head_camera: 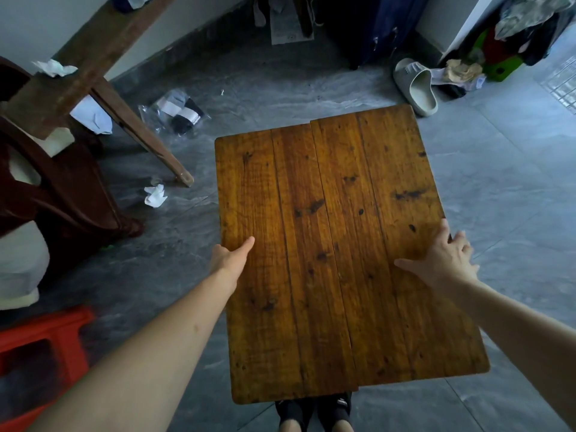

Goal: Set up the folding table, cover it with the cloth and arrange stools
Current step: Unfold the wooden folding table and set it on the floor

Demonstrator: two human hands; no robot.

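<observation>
On a grey tiled floor [498, 188], the rectangular amber folding table of knotty wooden planks [327, 244] stands before the person, left hand [229, 260] clasping one long edge, right hand [442, 260] spread flat, grip released, at the other. Rigid and probably heavy, it is best held by both edges. A red plastic stool [40, 347] waits nearby.

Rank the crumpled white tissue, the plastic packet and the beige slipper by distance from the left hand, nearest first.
1. Crumpled white tissue, on the floor up-left of the left hand.
2. Plastic packet, farther back near the wall.
3. Beige slipper, beyond the table's far right corner.
</observation>
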